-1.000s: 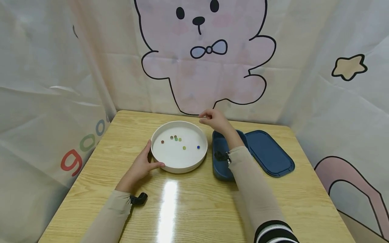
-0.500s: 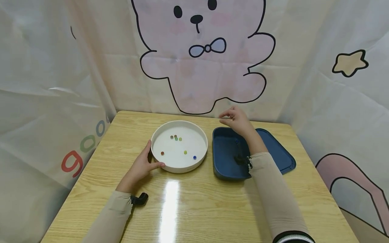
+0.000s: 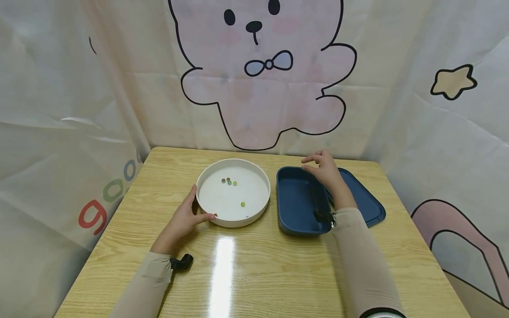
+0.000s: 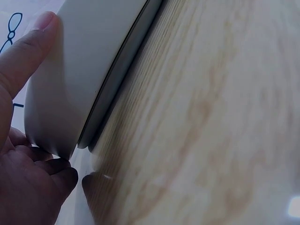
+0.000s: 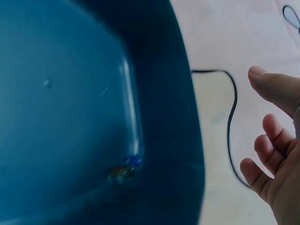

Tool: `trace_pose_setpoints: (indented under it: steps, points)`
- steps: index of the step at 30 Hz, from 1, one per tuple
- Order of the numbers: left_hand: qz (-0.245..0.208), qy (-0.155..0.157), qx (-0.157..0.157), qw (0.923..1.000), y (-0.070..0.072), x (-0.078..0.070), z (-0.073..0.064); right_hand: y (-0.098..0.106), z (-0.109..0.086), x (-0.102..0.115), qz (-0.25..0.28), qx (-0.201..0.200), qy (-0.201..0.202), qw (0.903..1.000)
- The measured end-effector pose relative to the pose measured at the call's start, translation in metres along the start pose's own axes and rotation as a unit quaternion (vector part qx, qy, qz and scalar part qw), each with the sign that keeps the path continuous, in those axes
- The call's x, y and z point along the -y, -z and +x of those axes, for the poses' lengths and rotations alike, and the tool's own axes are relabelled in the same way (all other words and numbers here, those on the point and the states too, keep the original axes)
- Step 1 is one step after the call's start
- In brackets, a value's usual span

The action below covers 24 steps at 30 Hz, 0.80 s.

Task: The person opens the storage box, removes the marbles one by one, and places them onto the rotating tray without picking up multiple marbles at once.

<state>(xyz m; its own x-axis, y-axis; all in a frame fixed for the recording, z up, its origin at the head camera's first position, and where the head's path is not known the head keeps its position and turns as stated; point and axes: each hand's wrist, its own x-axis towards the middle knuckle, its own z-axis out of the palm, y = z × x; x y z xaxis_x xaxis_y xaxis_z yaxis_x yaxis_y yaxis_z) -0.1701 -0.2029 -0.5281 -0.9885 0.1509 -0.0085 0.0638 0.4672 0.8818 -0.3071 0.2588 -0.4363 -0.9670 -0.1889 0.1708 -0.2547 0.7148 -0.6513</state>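
My left hand grips the round white dish at its left side, thumb at the front rim. In the left wrist view the thumb lies along the dish wall and the fingers bend at its lower edge. Several small coloured marbles sit in the dish: a cluster toward the back, a yellow-green marble nearer the front, and others half hidden at the front rim. My right hand hovers over the far right of a blue box, fingers relaxed and holding nothing. Several marbles lie in a box corner.
A blue lid lies on the wooden table to the right of the box, partly behind the right forearm. A printed curtain hangs right behind the table's back edge and along both sides.
My right hand has moved right, from beside the dish's far edge to over the box's far right. Red, blue and yellow-green marbles have rolled toward the dish's front. The left hand keeps its grip.
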Motion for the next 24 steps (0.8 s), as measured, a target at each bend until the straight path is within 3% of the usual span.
trace_pose_setpoints:
  steps: [12,24]
  points:
    - [0.010,0.000,0.007,0.9999,-0.003,-0.006,0.002,-0.003,-0.009,-0.040,-0.044,0.022,-0.019,0.9986]
    - [0.012,0.009,-0.004,0.9999,-0.004,-0.003,-0.002,-0.013,-0.008,-0.047,-0.075,0.063,-0.048,0.9940]
